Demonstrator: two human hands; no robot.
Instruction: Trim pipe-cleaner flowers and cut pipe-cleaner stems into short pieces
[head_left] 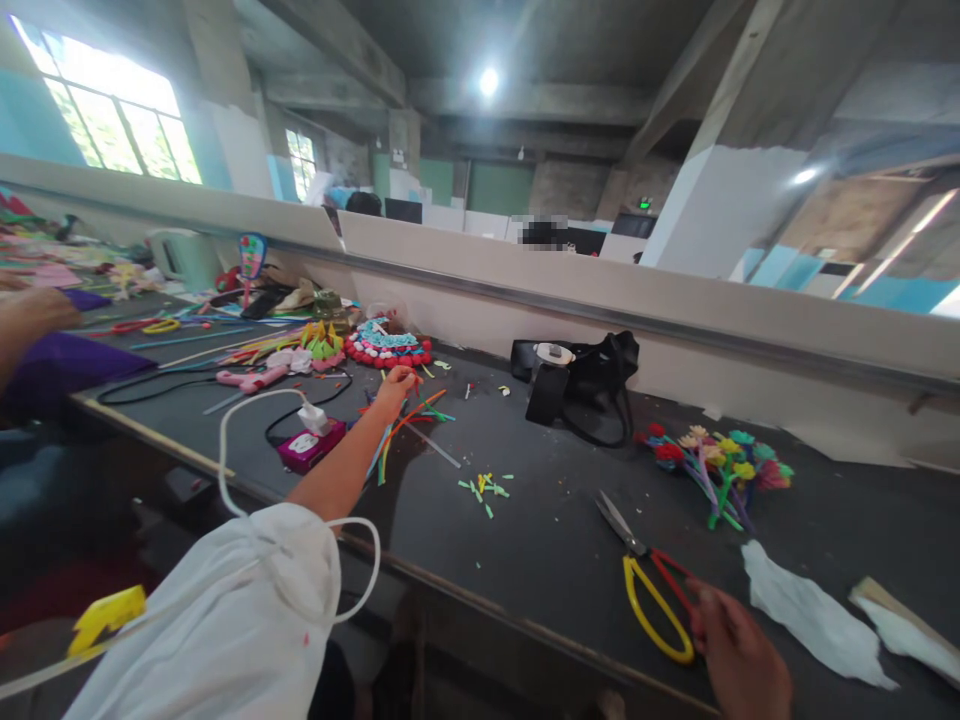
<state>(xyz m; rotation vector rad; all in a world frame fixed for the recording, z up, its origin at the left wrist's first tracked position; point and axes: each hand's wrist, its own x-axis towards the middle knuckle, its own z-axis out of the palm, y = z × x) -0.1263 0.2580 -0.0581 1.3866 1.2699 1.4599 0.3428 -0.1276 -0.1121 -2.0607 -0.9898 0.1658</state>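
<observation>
My left hand (pixel 396 385) reaches far out over the dark table (pixel 540 540). Its fingers are closed among a loose bunch of coloured sticks (pixel 409 420), just in front of a red, white and blue craft piece (pixel 386 345); I cannot make out what it grips. My right hand (pixel 739 655) rests at the near edge, fingers curled around the red handle of the yellow and red scissors (pixel 649 580). The scissors lie flat with the blades pointing away to the left.
A bundle of paper flowers (pixel 716 465) lies right of centre. A black bag (pixel 592 385) sits against the partition wall. A pink box (pixel 309 445), a pink glue gun (pixel 251 378), cables, cut scraps (pixel 486 488) and white paper (pixel 814 615) litter the table. Another person's arm (pixel 30 320) shows at left.
</observation>
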